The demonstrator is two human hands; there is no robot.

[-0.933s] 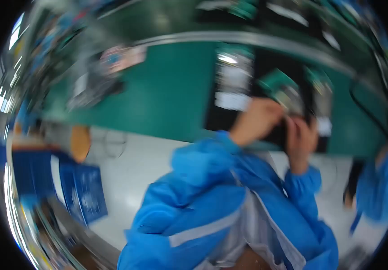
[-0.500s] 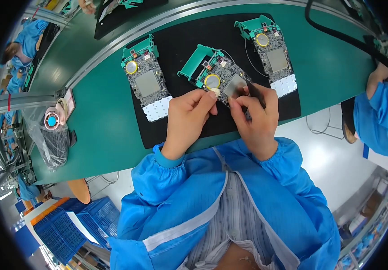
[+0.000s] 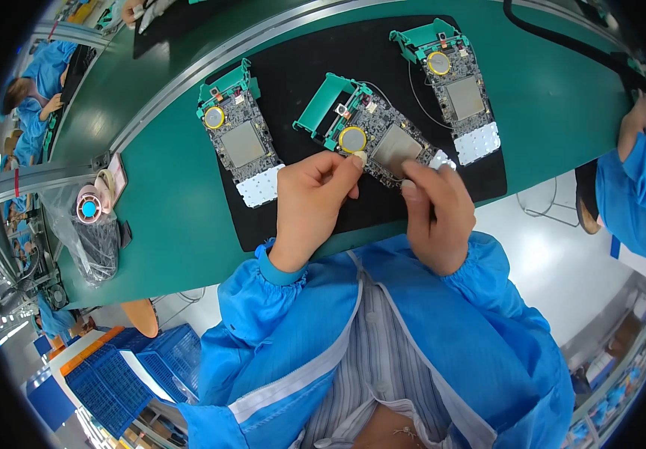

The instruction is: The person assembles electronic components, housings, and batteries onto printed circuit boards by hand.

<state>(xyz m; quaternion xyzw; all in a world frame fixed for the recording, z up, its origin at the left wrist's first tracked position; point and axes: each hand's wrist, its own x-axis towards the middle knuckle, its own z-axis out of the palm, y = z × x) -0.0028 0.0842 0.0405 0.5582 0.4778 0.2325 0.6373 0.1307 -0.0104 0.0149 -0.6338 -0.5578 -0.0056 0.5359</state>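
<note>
A circuit board (image 3: 383,123) with a green plastic bracket (image 3: 325,103), a yellow-rimmed coin cell (image 3: 352,139) and a silver shield plate (image 3: 398,150) lies slanted in front of me. My left hand (image 3: 312,198) pinches this board's near edge, thumb just below the coin cell. My right hand (image 3: 443,213) is at the near right edge, fingers bent and thumb and forefinger close together by the shield. What lies between those fingertips is hidden. The perforated silver end (image 3: 443,159) of the board shows partly behind the right fingers.
Similar boards lie to the left (image 3: 242,142) and right (image 3: 461,97) on a black mat (image 3: 285,82) over a green table (image 3: 158,247). A small fan (image 3: 89,208) and a plastic bag (image 3: 91,251) are at the left. Co-workers sit at both sides.
My right hand has shifted right and its fingers have curled. The dark slim tool seen in it earlier no longer shows, and more of the shield is visible. My left hand stays in place.
</note>
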